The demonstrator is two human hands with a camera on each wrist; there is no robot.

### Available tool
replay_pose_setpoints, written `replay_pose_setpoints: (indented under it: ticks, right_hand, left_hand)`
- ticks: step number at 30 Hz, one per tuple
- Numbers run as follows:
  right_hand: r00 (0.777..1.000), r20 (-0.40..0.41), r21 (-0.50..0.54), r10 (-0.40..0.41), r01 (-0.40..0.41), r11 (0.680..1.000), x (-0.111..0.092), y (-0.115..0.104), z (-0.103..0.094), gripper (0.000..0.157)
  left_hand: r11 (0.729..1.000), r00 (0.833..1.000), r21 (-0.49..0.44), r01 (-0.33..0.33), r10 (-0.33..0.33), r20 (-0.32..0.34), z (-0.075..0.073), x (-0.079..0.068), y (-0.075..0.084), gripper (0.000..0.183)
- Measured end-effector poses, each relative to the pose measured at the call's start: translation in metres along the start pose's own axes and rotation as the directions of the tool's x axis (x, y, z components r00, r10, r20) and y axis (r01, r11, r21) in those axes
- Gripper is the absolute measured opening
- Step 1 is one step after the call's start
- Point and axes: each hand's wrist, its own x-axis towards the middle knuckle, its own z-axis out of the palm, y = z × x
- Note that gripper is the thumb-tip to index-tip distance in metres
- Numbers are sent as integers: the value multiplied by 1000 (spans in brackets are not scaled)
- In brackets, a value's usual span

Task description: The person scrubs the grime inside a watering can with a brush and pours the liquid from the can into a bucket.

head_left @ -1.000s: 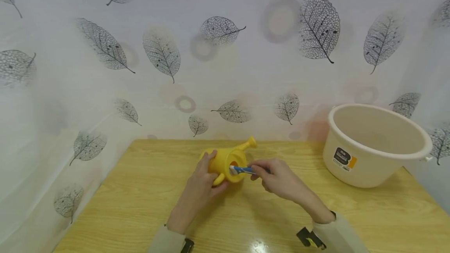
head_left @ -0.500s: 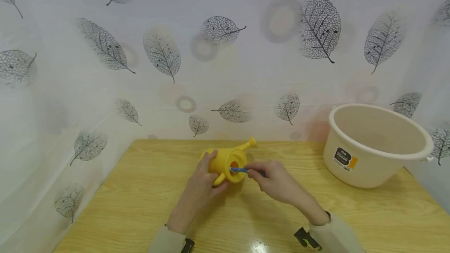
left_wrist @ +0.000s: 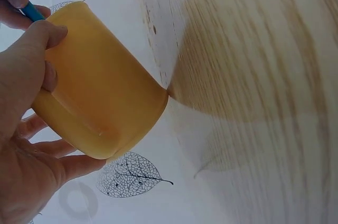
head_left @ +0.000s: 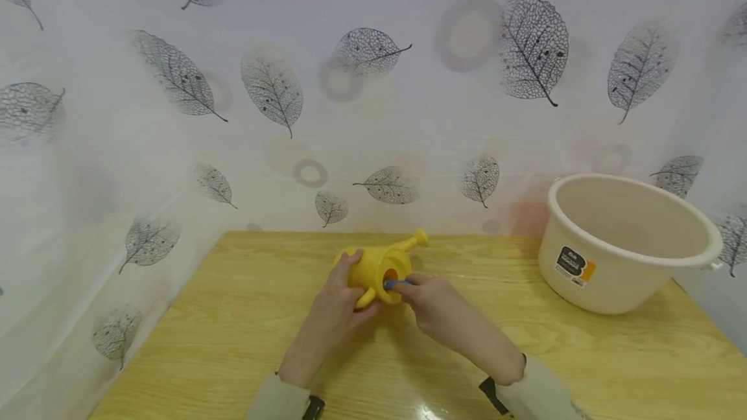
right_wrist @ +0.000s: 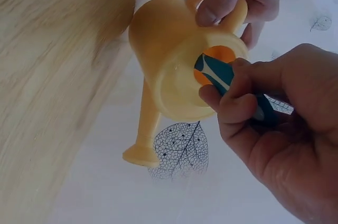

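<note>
A yellow toy watering can [head_left: 369,269] is tilted on its side at the table's middle, its round opening facing right and its spout pointing back right. My left hand [head_left: 329,316] grips it around the body and handle; in the left wrist view, the base edge of the can [left_wrist: 105,86] meets the table. My right hand [head_left: 440,313] pinches a blue-and-white toothbrush [head_left: 397,282] at the opening. Seen from the right wrist, the handle of the toothbrush [right_wrist: 219,73] points into the orange-lit opening, and its head is hidden.
A large cream plastic tub [head_left: 613,277] with a label stands at the right of the wooden table [head_left: 222,323]. Behind the table hangs a whitish sheet [head_left: 420,128] printed with dark leaves. Straps [head_left: 493,394] show at the sleeves.
My right hand has moved left, up to the can, and the toothbrush's pale head has passed into the opening. My left hand and the can have stayed nearly in place.
</note>
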Motion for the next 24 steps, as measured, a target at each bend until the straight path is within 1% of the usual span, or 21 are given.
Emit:
replay_pose_setpoints:
  ticks: [6,8,11,14,18,24]
  right_hand:
    - [998,-49,-111,-36,30,993,-3,3,4,44]
    - [998,-52,-148,-40,32,988,-3,3,5,45]
    - [999,-39,-172,-29,22,985,-2,1,4,46]
    - [1000,-20,-164,-12,8,986,-2,0,2,44]
    - [1000,-22,-130,-13,10,992,-1,-1,-2,46]
    - [999,-32,-106,-7,4,994,-2,-4,-11,47]
  left_hand:
    - [1000,1000,-2,-18,18,-24,1,-1,1,30]
    - [1000,999,1,-22,22,-31,1,0,1,29]
    - [1000,1000,-3,-13,13,-25,1,1,0,29]
    - [1000,1000,-6,-15,15,-20,1,1,0,29]
    - [1000,1000,-7,-21,20,-16,1,1,-1,30]
    - [1000,1000,-7,4,-4,-6,0,1,-1,30]
